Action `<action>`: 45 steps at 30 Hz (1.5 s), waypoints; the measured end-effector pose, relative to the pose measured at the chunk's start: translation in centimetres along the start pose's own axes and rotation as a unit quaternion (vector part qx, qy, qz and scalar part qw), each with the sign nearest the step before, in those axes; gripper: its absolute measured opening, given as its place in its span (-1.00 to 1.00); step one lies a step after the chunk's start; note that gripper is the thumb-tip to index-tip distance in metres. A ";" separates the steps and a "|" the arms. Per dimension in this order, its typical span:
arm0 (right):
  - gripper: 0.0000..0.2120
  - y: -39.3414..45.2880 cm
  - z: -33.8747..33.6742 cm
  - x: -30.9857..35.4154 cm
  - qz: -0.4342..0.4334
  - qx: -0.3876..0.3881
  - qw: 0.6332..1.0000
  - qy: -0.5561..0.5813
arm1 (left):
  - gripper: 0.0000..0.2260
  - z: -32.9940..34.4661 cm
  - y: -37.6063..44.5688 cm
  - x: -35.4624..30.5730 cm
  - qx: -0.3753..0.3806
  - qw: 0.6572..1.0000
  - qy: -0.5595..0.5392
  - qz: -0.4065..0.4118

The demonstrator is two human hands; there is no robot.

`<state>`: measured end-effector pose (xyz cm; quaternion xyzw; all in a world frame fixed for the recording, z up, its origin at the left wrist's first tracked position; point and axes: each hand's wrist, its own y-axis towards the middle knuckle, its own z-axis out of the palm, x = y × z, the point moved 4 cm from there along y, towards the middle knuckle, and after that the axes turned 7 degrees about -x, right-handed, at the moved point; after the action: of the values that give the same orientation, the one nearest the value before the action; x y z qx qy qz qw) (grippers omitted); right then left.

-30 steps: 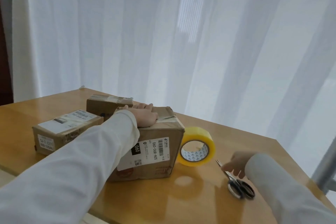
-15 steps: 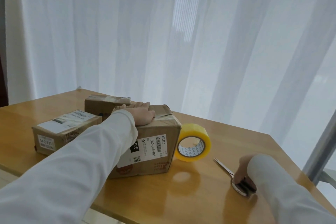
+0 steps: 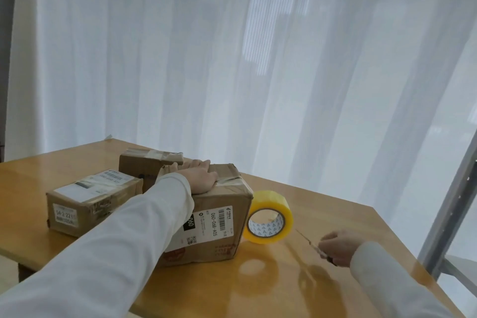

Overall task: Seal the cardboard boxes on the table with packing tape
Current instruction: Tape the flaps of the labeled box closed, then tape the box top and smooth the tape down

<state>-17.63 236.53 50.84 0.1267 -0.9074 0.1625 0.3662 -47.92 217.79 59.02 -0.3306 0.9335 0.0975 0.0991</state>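
Two hands: left hand flat on box, fingers straight; right hand grips scissors. Advice: keep flaps pressed, snip close.

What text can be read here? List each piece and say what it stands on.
"060-068-A05": white label on the front of the large box.
"060": black patch on that label.
"54-2-221": sticker on the end of the left box.
Everything else, the barcode, the small print and the left box's top label, is too blurred.
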 end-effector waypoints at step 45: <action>-0.81 -4.7 -2.1 9.1 -0.175 0.070 0.962 0.198 | -0.59 -0.4 -0.1 -0.2 -0.016 1.000 -0.026 0.001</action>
<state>-21.07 232.01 59.61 0.2738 -0.7670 0.1811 0.5513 -47.78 217.73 59.45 -0.3281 0.9294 0.1209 0.1179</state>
